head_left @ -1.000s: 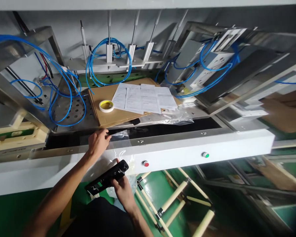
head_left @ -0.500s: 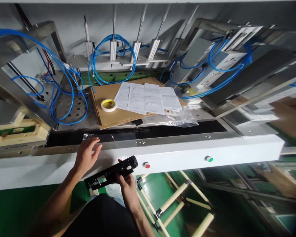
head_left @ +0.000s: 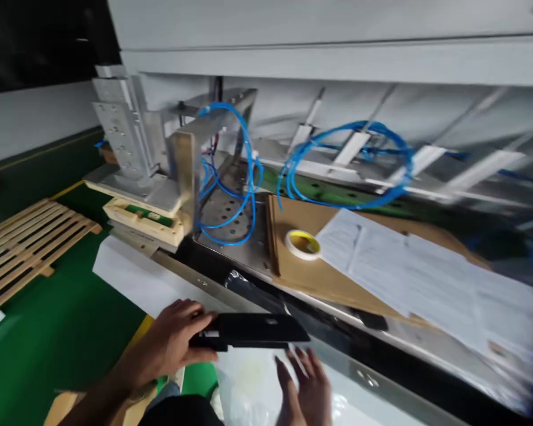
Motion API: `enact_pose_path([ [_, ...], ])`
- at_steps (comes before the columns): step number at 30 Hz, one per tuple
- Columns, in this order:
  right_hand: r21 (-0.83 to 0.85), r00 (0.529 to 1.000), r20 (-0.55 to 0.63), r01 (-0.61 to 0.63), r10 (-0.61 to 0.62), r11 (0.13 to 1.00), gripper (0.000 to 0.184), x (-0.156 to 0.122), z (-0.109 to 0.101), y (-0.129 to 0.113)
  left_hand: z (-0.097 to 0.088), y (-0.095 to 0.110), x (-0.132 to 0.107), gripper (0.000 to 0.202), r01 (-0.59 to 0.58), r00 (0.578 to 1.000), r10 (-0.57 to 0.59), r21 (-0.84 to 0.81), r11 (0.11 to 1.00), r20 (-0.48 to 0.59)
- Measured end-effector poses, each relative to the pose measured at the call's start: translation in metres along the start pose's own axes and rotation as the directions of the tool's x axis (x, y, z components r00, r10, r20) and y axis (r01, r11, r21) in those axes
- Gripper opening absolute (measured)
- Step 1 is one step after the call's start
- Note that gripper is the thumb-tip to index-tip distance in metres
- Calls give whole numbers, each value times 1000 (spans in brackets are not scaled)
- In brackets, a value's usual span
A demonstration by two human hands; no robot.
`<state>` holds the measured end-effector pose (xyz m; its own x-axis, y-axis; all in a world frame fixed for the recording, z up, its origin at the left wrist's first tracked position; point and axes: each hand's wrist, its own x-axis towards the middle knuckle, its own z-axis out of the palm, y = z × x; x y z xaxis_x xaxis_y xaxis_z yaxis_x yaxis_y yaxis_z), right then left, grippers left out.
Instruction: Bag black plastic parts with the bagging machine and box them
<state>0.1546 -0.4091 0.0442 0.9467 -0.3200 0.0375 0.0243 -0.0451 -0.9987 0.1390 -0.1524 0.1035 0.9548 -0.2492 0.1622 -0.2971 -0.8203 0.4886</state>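
A long black part with a flat face (head_left: 262, 329), like a plastic or metal housing, is held level in front of me. My left hand (head_left: 173, 334) is closed round its left end, thumb and fingers on opposite sides. Just below the right end is my right hand (head_left: 306, 384), fingers apart and pointing up; whether a fingertip touches the part I cannot tell. Below the part hangs a translucent plastic bag (head_left: 249, 378), partly hidden by my hands. Clear film (head_left: 237, 281) lies on the dark strip along the machine's edge.
Cardboard (head_left: 288, 216) on the machine bed bears a tape roll (head_left: 302, 245) and printed sheets (head_left: 382, 251). Blue hoses (head_left: 293, 171) loop behind, near slanted cylinders (head_left: 350, 148). A metal frame (head_left: 184, 165) stands left. A wooden pallet (head_left: 31, 248) lies on the green floor.
The view has swung left. The black part has passed from my right hand's grip to my left hand and now lies level. My right hand has let go and opened at its other end.
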Motion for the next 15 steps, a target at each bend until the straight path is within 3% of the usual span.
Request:
enact_pose_path([
  [1, -98, 982, -10, 185, -187, 978, 70, 5, 10, -12, -7, -10, -8, 61, 18, 997, -6, 156, 988, -78],
  [2, -199, 918, 67, 397, -391, 896, 70, 11, 23, -25, -14, -20, -16, 64, 30, 991, 9, 283, 959, -136],
  [3, -264, 792, 221, 610, -569, 747, 70, 16, 38, -38, -21, -30, -24, 66, 23, 983, 49, 378, 926, -179],
  [4, -264, 611, 428, 789, -665, 555, 69, 21, 55, -50, -27, -40, -31, 66, -2, 974, 103, 444, 896, -203],
  [6, -90, 219, 752, 969, -622, 232, 66, 30, 93, -69, -39, -57, -42, 60, -58, 954, 204, 531, 845, -220],
  [7, 5, 82, 832, 988, -548, 156, 64, 34, 113, -74, -45, -65, -45, 55, -69, 944, 236, 565, 823, -228],
  [8, 70, -6, 873, 991, -487, 114, 64, 38, 133, -75, -51, -74, -47, 50, -64, 934, 258, 595, 801, -246],
  [9, 101, -47, 894, 990, -445, 99, 63, 41, 154, -74, -57, -82, -49, 47, -41, 924, 265, 621, 783, -274],
  [11, 91, -43, 903, 992, -427, 93, 63, 46, 193, -68, -67, -98, -55, 39, 66, 888, 248, 641, 764, -387],
  [13, 19, 25, 889, 996, -457, 90, 63, 50, 232, -61, -69, -114, -64, 38, 230, 792, 192, 574, 786, -580],
  [15, -93, 123, 875, 992, -468, 88, 62, 55, 272, -59, -57, -129, -77, 44, 363, 669, 77, 415, 834, -739],
])
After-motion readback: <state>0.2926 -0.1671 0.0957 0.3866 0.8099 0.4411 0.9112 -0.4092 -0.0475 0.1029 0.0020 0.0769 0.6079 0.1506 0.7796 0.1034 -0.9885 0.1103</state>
